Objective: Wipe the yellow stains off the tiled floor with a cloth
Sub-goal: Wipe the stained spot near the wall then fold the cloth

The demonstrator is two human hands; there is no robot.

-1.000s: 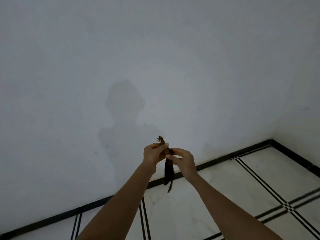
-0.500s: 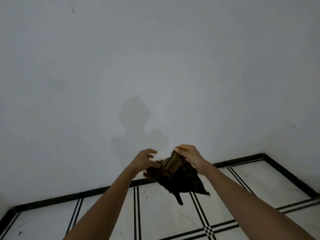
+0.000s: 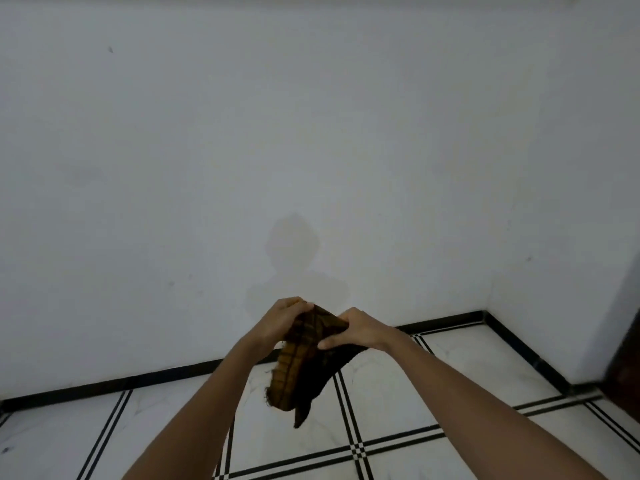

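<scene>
A dark brown and mustard checked cloth [image 3: 298, 368] hangs in the air in front of me, bunched and folded, its frayed edge and a dark tail pointing down. My left hand [image 3: 280, 320] grips its upper left part. My right hand [image 3: 353, 329] holds its upper right part with fingers pressed on the fabric. Below lies the white tiled floor [image 3: 391, 386] with black double lines. No yellow stain shows on the visible tiles.
A plain white wall [image 3: 311, 133] fills most of the view, with a black skirting strip [image 3: 138, 379] along its foot. A room corner [image 3: 486, 313] stands at the right, and a dark brown edge [image 3: 627, 344] shows at the far right.
The cloth went from a thin twisted strip to spread open, and is now bunched between both hands. The view has tipped down, showing more floor.
</scene>
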